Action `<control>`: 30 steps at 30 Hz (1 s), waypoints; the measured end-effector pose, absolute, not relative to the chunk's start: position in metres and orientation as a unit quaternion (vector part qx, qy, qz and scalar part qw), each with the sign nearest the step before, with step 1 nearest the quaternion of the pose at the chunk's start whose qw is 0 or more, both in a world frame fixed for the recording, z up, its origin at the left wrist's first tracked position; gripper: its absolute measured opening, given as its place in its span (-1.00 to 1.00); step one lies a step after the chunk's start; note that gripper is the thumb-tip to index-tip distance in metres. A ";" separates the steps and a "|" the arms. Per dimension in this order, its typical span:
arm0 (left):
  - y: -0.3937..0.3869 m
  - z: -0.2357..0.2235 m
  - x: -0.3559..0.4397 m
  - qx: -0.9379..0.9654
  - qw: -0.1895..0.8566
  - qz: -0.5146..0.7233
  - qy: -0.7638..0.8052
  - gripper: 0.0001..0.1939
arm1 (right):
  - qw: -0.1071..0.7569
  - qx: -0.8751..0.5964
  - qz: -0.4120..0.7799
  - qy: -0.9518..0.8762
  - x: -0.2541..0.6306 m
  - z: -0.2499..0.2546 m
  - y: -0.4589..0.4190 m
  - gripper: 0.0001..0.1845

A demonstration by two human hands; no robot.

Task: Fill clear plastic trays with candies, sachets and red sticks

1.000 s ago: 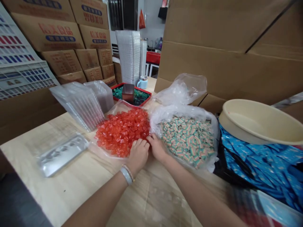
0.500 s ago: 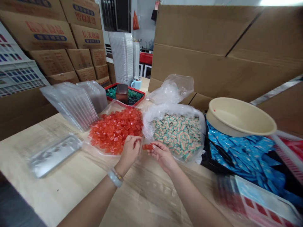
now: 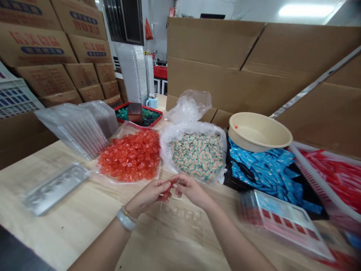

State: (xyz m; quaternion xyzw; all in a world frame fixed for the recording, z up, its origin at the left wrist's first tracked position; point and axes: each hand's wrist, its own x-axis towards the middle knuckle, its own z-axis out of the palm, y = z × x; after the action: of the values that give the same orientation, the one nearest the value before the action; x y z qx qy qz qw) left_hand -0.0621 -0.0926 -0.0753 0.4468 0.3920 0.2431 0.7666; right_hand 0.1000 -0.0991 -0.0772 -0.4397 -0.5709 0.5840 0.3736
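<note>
White crate (image 3: 19, 96): far left, slatted, beside the printed cardboard boxes (image 3: 42, 47).
Silver-toned tray (image 3: 56, 190): flat on the tabletop (image 3: 93, 218), near its left edge.
Leaning tray stack (image 3: 73, 128): clear plastic, nested, tilted beside the red pile.
Red pile (image 3: 131, 156): translucent red-orange pieces, heaped on a clear plastic sheet.
Red-rimmed tray (image 3: 156, 121): behind the pile; green pieces inside, with a dark box (image 3: 134, 114) among them.
Left hand (image 3: 148, 194): in front of the pile, bracelet (image 3: 126, 219) at the wrist; grip pinching red material (image 3: 166, 194) between thumb and fingers.
Red material: between the two hands, above a clear tray (image 3: 182, 218) (its outline is faint against the wood).
Right hand (image 3: 190, 190): fingers curled, tips close against the red material; whether this grip also pinches it cannot be told.
Bag of striped pieces (image 3: 197, 154): beyond the right hand; contents green and pale pink.
Cream basin (image 3: 261, 131): rests on blue patterned material (image 3: 259, 165).
Packed trays (image 3: 287, 222): clear, with red compartments; partly blurred.
Slatted basket (image 3: 313, 173): far right, holding red material of its own.
</note>
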 end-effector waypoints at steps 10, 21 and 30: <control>-0.088 -0.060 -0.049 0.502 0.728 0.267 0.383 -0.73 | 0.313 -0.456 0.625 -0.551 0.114 -0.056 -0.104 -0.75; -0.156 -0.085 -0.003 0.296 0.794 0.314 0.429 -0.58 | 0.496 -0.464 0.681 -0.274 0.126 -0.077 -0.204 -0.73; -0.176 -0.081 0.004 0.342 0.818 0.235 0.398 -0.64 | 0.509 -0.469 0.683 -0.232 0.159 -0.074 -0.232 -0.74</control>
State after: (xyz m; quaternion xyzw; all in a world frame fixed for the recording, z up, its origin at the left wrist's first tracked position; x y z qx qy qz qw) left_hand 0.0044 -0.1755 -0.0811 0.3416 0.3984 0.2348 0.8182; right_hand 0.1593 -0.2322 -0.0745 -0.4695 -0.2319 0.6834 0.5087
